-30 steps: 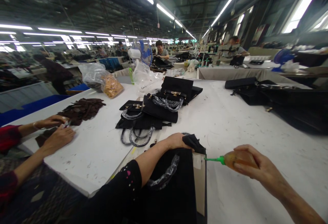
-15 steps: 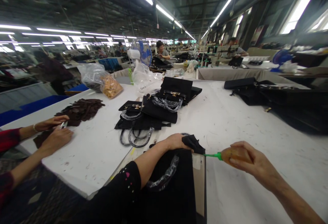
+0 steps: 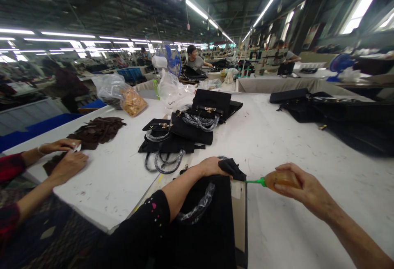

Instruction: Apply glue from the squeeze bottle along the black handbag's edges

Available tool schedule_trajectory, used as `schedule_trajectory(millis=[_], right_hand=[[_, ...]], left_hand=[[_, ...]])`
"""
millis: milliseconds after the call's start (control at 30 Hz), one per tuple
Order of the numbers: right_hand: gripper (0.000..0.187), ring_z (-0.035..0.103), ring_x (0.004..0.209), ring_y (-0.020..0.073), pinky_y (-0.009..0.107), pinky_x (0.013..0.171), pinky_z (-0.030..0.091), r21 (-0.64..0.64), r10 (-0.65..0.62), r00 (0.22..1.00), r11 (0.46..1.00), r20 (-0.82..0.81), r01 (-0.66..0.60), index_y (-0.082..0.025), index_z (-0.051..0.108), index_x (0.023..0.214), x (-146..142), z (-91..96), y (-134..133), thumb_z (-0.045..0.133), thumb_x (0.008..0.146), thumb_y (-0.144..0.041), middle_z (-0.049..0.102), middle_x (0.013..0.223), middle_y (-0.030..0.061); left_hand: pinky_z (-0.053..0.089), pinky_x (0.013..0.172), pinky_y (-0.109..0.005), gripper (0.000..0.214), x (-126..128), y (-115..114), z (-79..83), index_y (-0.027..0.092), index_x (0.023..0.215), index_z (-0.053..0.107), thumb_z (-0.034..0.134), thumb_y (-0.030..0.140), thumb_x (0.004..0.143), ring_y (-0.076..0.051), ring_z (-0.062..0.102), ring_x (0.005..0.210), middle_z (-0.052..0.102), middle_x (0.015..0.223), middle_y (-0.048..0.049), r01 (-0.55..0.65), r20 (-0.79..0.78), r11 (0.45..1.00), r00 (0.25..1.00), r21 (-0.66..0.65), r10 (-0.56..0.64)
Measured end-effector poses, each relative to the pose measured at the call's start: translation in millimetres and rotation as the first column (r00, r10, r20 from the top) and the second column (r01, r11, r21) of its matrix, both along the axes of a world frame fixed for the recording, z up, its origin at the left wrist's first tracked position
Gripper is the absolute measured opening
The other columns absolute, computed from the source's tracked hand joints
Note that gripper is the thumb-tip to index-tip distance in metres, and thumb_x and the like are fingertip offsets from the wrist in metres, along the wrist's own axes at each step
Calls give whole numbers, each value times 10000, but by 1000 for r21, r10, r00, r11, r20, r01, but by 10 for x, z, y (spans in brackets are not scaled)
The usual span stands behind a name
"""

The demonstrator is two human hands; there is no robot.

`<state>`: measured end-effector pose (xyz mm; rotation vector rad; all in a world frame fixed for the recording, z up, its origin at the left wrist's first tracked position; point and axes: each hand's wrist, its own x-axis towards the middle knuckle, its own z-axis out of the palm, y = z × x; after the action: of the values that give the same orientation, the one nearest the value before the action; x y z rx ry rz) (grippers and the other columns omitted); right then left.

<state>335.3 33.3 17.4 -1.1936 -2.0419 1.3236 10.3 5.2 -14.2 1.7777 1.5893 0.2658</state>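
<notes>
One bottle [image 3: 282, 180] is clamped in the right grip [image 3: 306, 187]; the left grip [image 3: 212, 166] touches a black flap [image 3: 233, 168], fingertips hidden, whether closed I cannot tell; the bag [image 3: 205, 238] is cropped below.

6 o'clock: black bag [image 3: 200, 240] cut off by bottom edge. Past 5: left hand [image 3: 212, 166], fingertips hidden at folded flap [image 3: 233, 168]. 4: right forearm [image 3: 353, 232] cropped at corner; green nozzle [image 3: 257, 181], tip too fine to tell contact. 9: co-worker's sleeve [image 3: 12, 167] cropped, white item [image 3: 77, 148] unidentifiable. 3: black pile [image 3: 357, 117] runs off-frame. 10: dark figure [image 3: 66, 82] blurred.
</notes>
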Motion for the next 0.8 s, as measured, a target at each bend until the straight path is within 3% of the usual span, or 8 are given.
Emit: schedule_trajectory(millis=[267,500,700,800], right_hand=[[455,660,763,237,350,654,519,28,8,1000,1000,-8,-8,-235,558,1095,2,0,2,737,796,-527,708,893,46],[415,646,692,226,339,579,527,-42,32,998,999,-57,-34,-235,594,1062,87,52,-96,757,773,-485,704,849,47],[429,654,709,230,344,597,541,-4,-21,997,1000,-76,21,-244,592,1081,96,-53,-97,765,771,-484,710,872,49],[410,649,711,224,338,601,537,-26,21,996,999,-88,-24,-246,591,1073,100,-71,-109,756,784,-486,700,870,42]], left_hand=[[472,773,-224,417,17,-1,34,235,962,786,762,545,683,-195,662,883,759,879,28,-11,17,1000,1000,-26,11],[475,781,-232,406,35,11,42,231,945,785,748,542,688,-213,662,928,754,869,30,-5,-14,999,1000,-46,5],[477,752,-232,451,8,14,-9,236,946,786,760,576,651,-206,662,899,754,869,29,-51,22,997,998,-62,53],[472,762,-227,452,5,11,0,232,935,788,757,586,657,-199,656,888,747,843,33,-33,12,998,999,-52,34]])
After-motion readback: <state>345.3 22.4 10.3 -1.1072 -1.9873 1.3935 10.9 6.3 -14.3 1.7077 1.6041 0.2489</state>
